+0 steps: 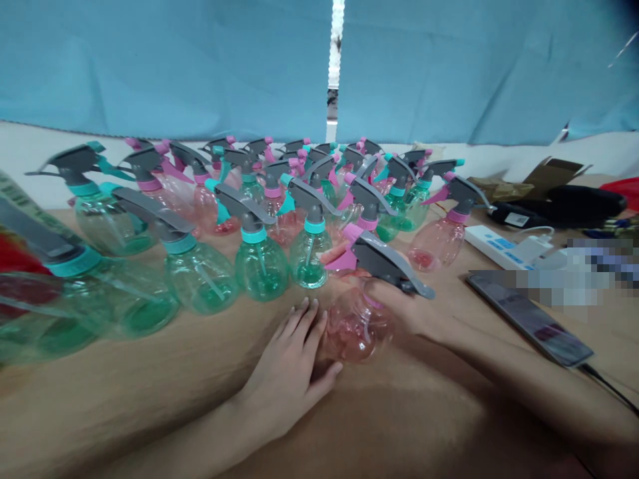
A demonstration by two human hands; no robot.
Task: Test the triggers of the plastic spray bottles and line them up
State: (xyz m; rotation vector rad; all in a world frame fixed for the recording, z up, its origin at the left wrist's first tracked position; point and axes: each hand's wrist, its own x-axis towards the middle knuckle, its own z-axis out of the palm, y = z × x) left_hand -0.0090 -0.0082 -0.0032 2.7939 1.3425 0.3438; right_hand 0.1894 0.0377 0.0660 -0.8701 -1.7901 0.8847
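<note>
The brown table carries a crowd of green and pink spray bottles toward its far edge. Just before them, mid-table, stands the pink translucent plastic spray bottle, its long axis roughly upright and its nozzle pointing left. It is probably light, thin-walled and slick, and the neck looks like the surest hold. The right hand clasps the neck; the left hand lies flat against the belly.

The left hand has slim fingers with pale, rounded nails. Behind it and the right hand, both forearms show bare to the frame's edge.
</note>
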